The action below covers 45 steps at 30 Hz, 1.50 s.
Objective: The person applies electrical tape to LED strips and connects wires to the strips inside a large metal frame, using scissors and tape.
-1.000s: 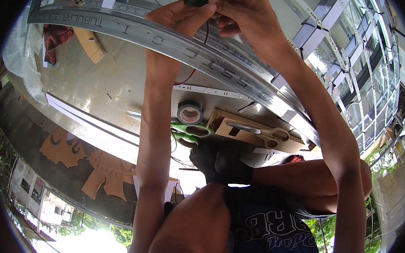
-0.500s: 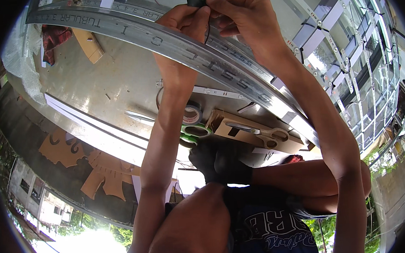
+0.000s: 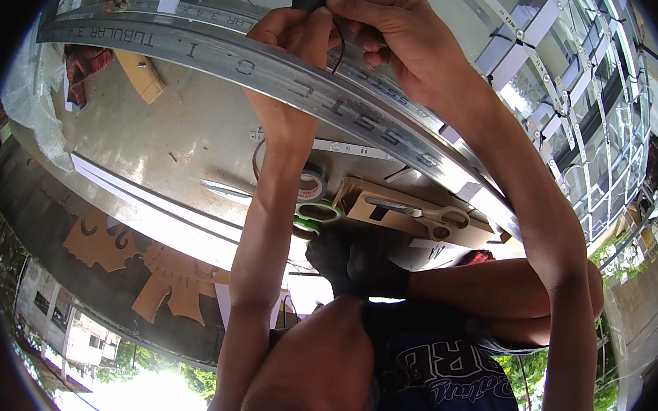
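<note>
As hands (image 3: 297, 35) (image 3: 409, 35) pinch a black strip (image 3: 307, 1), shiny metal bar (image 3: 323, 104) nearby, curved wire (image 3: 343, 48).

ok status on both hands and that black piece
Left hand pinching black piece; right hand at its right end. Metal bar partly hiding left wrist.

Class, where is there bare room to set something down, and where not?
Mostly bare: the grey surface between the metal bar, curved cardboard and long white strip. Crowded: by the feet, where tape, green scissors, beige scissors and cardboard box cluster.
</note>
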Tool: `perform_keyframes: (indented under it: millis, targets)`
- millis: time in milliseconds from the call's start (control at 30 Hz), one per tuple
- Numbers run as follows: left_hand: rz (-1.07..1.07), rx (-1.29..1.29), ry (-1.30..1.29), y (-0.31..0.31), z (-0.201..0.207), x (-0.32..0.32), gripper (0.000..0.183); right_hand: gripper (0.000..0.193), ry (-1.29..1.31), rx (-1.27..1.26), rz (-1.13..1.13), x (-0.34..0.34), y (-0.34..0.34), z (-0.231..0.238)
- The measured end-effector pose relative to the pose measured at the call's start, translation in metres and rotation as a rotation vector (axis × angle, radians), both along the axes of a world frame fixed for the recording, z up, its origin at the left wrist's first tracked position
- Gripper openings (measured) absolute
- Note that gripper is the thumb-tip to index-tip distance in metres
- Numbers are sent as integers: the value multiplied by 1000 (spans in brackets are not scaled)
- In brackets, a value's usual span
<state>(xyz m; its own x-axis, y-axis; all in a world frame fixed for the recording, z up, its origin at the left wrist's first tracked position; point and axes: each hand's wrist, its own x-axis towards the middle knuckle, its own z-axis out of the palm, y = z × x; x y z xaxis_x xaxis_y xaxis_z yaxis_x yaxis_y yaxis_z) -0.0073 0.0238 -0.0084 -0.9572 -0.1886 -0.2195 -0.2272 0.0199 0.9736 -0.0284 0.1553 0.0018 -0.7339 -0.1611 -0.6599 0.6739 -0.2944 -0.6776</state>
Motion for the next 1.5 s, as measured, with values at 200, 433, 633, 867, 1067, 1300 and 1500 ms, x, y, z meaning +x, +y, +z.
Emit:
perform_keyframes:
  millis: [200,433,633,867,1067,1300,1500]
  targets:
    - [-18,-30,43,2,0,2,10,16,-15,-37,-48,1,-1,2]
    - [-53,38,116,6,-1,7,15,16,-25,-97,-66,1,0,-4]
    - [-23,55,167,7,-5,5,18,17,-19,-52,-32,1,2,-5]
    - [-42,71,99,-1,1,-5,15,17,-5,90,16,-1,3,3]
    - [-38,161,16,-5,1,-10,16,17,-8,135,67,-4,10,13]
    - [-65,60,97,-3,1,-11,16,25,291,515,249,-10,16,31]
    - [-155,-72,152,0,7,-4,23,20,-101,111,250,-22,16,38]
